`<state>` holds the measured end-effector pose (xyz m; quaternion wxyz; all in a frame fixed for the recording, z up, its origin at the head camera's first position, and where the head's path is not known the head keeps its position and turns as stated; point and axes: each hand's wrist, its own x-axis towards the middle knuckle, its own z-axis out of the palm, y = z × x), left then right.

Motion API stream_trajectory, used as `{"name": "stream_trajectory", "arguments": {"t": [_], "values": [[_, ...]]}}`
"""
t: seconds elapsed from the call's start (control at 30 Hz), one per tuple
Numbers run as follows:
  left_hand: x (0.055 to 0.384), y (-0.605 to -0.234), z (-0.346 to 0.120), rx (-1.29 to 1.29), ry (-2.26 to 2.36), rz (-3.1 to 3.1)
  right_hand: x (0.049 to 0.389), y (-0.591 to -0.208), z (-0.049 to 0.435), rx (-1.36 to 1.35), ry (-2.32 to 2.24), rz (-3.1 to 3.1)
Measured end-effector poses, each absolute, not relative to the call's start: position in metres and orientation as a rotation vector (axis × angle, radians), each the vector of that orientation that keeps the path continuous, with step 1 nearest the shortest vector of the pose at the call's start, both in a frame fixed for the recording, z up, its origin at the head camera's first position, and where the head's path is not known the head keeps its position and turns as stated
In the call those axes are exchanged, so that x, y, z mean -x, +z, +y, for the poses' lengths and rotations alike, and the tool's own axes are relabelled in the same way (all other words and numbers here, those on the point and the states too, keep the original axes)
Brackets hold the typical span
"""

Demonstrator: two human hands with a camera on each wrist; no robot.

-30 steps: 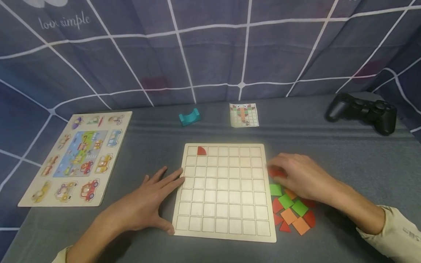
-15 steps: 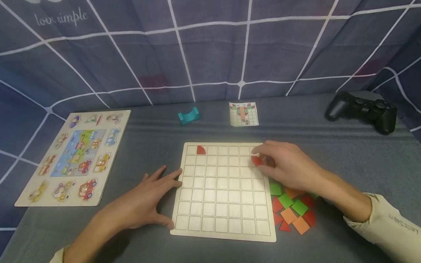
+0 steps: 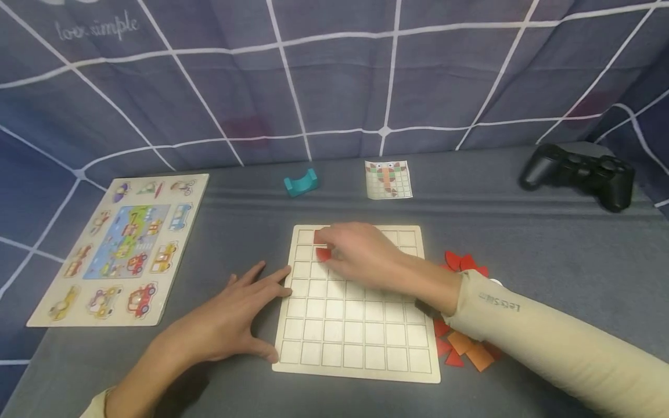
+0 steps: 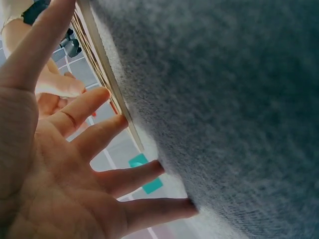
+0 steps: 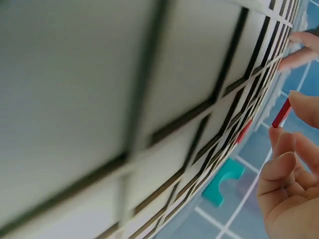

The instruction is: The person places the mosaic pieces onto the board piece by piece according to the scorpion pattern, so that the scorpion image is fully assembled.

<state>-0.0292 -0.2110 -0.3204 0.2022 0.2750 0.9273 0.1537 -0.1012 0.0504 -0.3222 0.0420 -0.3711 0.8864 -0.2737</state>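
A pale wooden grid board (image 3: pixel 345 354) lies flat on the grey cloth. My right hand (image 3: pixel 363 255) is over its upper left part and pinches a red piece (image 5: pixel 281 113) between thumb and fingertip, raised off the grid. Another red piece (image 3: pixel 317 236) sits in a top-row cell, partly covered by the right fingers; in the head view it was a quarter circle. My left hand (image 3: pixel 225 322) has its fingers spread, with fingertips and thumb against the board's left edge. Right of the board lie loose red pieces (image 3: pixel 460 262) and orange pieces (image 3: pixel 460 342), partly hidden by the right sleeve.
A vehicle puzzle board (image 3: pixel 125 249) lies at the left. Behind the grid board are a teal curved block (image 3: pixel 301 183) and a small pattern card (image 3: pixel 388 180). A black game controller (image 3: pixel 577 176) rests at the far right, before a dark tiled-pattern cloth (image 3: pixel 334 87).
My right hand has moved left from the loose pieces, across the board to its upper left, carrying the red piece. The left hand has stayed at the board's left edge.
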Motion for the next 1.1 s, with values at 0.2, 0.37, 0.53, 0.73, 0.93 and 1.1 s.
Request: {"name": "stream_trajectory", "arguments": {"t": [0.2,0.37,0.53,0.73,0.93,1.1], "values": [[0.030,-0.321,-0.211,-0.770,0.438,2.590,0.111,-0.322,0.026,1.127,-0.740,2.694],[0.031,-0.321,-0.210,-0.783,0.443,2.589,0.118,-0.324,0.015,1.100,-0.662,2.684],[0.031,-0.320,-0.209,-0.754,0.435,2.571,0.121,-0.326,0.008,1.103,-0.616,2.661],[0.031,-0.318,-0.209,-0.754,0.446,2.571,0.121,-0.328,0.005,1.110,-0.594,2.695],[0.031,-0.318,-0.209,-0.754,0.448,2.572,0.121,-0.328,0.005,1.119,-0.598,2.730],[0.031,-0.319,-0.209,-0.754,0.446,2.573,0.122,-0.329,0.005,1.126,-0.599,2.722]]}}
